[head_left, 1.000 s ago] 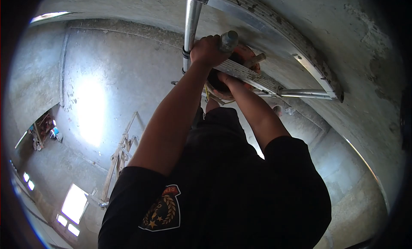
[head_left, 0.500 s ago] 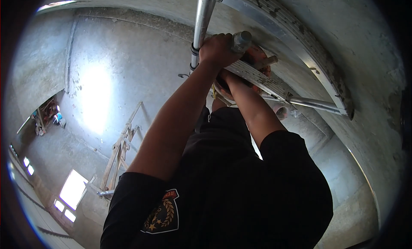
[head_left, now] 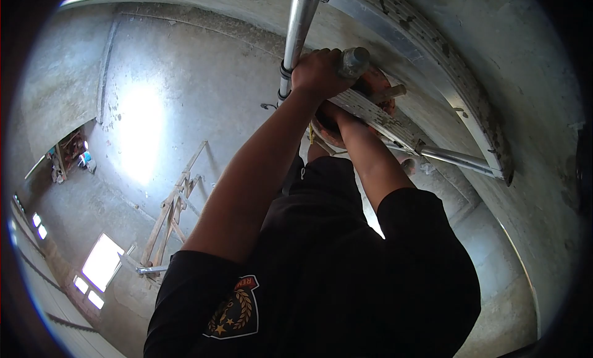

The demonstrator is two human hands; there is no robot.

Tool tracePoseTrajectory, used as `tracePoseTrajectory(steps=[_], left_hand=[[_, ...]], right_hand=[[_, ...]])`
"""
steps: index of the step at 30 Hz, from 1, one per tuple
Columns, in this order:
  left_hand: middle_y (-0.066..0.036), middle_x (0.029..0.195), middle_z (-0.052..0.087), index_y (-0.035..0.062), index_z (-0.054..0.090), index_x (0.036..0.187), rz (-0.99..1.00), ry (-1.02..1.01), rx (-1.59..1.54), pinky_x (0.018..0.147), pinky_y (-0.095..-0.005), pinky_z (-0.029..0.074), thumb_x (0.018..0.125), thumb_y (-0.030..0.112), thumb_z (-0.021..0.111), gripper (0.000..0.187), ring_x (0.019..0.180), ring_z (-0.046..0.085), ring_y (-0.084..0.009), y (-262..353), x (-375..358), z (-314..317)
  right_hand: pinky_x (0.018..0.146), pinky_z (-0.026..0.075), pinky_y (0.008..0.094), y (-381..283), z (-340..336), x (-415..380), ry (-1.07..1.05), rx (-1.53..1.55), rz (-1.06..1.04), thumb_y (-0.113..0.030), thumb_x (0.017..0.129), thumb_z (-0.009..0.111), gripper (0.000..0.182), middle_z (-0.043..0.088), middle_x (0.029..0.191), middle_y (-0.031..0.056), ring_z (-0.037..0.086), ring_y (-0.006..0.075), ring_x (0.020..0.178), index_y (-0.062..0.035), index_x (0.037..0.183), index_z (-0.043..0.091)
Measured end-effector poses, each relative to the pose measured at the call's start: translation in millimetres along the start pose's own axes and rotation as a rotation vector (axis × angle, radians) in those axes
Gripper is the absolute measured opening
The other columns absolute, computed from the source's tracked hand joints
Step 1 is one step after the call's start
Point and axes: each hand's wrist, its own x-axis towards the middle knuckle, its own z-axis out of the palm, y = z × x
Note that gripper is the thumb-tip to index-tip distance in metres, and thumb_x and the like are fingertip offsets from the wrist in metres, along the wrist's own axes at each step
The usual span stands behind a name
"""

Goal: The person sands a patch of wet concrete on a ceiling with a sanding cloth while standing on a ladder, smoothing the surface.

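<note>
With my left hand (head_left: 318, 72) clenched round the grey handle (head_left: 353, 61) and my right hand (head_left: 327, 114) hidden, grip unreadable, beneath the ladder rung (head_left: 370, 114), I'd judge steady support matters most.

Black short-sleeved shirt (head_left: 321, 277), sleeves ending above the elbows, forearms bare. Left sleeve (head_left: 204, 296) carries an embroidered patch (head_left: 235, 308): dark shield shape, red edging with partial red lettering at top, gold laurel wreath and small gold stars below. No gloves, watch or rings visible on either hand.
</note>
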Motion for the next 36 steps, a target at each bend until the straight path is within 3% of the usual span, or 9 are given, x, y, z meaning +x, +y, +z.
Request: tracePoseTrajectory(steps=[14,17,20,22,26,29,30,34,36], left_hand=[[-0.01,0.118,0.073,0.0167,0.071,0.12,-0.004,-0.01,-0.021,0.098,-0.0464,0.053,0.071,0.062,0.077,0.067,0.113,0.068,-0.0324,3,-1,-4],[-0.011,0.116,0.073,0.0166,0.071,0.12,-0.018,-0.029,-0.027,0.096,-0.0467,0.054,0.071,0.063,0.076,0.068,0.111,0.069,-0.0328,7,-3,-10],[-0.012,0.115,0.073,0.0167,0.07,0.12,-0.006,-0.023,0.012,0.094,-0.047,0.055,0.072,0.064,0.074,0.067,0.11,0.069,-0.033,6,-2,-7],[-0.012,0.115,0.073,0.0169,0.07,0.12,0.001,-0.02,0.033,0.094,-0.0471,0.055,0.073,0.064,0.073,0.067,0.11,0.069,-0.0329,3,-1,-6],[-0.012,0.116,0.073,0.0165,0.07,0.119,0.007,-0.033,0.014,0.094,-0.0471,0.055,0.074,0.065,0.072,0.066,0.111,0.069,-0.0331,4,-1,-7],[-0.012,0.117,0.073,0.0173,0.07,0.12,0.002,-0.033,-0.005,0.095,-0.0469,0.055,0.074,0.066,0.072,0.066,0.112,0.069,-0.0332,6,-5,-10],[-0.012,0.117,0.073,0.0178,0.07,0.12,-0.006,-0.032,-0.007,0.096,-0.0467,0.055,0.074,0.067,0.072,0.067,0.113,0.069,-0.0331,7,-5,-12],[-0.012,0.118,0.073,0.0211,0.069,0.123,-0.018,-0.052,0.011,0.097,-0.0459,0.055,0.071,0.064,0.074,0.067,0.113,0.069,-0.0325,9,-4,-13],[-0.012,0.119,0.073,0.0217,0.069,0.124,-0.002,-0.043,0.03,0.097,-0.0461,0.055,0.071,0.062,0.074,0.067,0.113,0.069,-0.0327,6,-1,-7]], right_hand=[[0.104,0.045,0.0496,30,-30,-36,0.068,-0.094,-0.029,-0.036,0.096,0.054,0.038,0.063,0.133,0.0243,0.059,0.0409,0.124,-0.011,0.122,0.068],[0.1,0.048,0.0494,8,-57,-69,-0.096,-0.026,0.096,-0.036,0.094,0.06,0.037,0.067,0.124,0.0222,0.062,0.0402,0.119,-0.0089,0.117,0.069],[0.096,0.051,0.0466,-33,-115,-100,-0.343,0.043,0.059,-0.021,0.09,0.065,0.028,0.071,0.118,0.0197,0.066,0.0395,0.114,-0.0072,0.114,0.069],[0.092,0.053,0.0419,-31,-120,-124,-0.033,0.321,-0.129,-0.004,0.085,0.066,0.027,0.074,0.111,0.0161,0.069,0.0368,0.108,-0.0054,0.112,0.069],[0.092,0.053,0.0389,-20,-138,-163,0.266,0.432,-0.272,0.002,0.083,0.066,0.033,0.074,0.111,0.0154,0.07,0.0336,0.107,-0.0039,0.116,0.069],[0.098,0.05,0.0375,-16,-154,-186,0.275,0.576,0.002,-0.005,0.095,0.068,0.032,0.069,0.119,0.0142,0.065,0.0242,0.115,-0.0019,0.127,0.064],[0.102,0.048,0.0364,-30,-173,-194,0.314,0.943,0.237,-0.012,0.102,0.064,0.033,0.067,0.125,0.0122,0.063,0.0247,0.119,0.0,0.133,0.06],[0.106,0.047,0.0383,-4,-165,-206,0.309,1.399,0.179,-0.013,0.102,0.062,0.034,0.066,0.129,0.0111,0.063,0.0274,0.121,-0.0015,0.135,0.059],[0.11,0.047,0.0424,-30,-187,-208,0.244,1.986,0.299,-0.012,0.102,0.06,0.036,0.065,0.132,0.011,0.062,0.0286,0.124,-0.0032,0.136,0.057]])
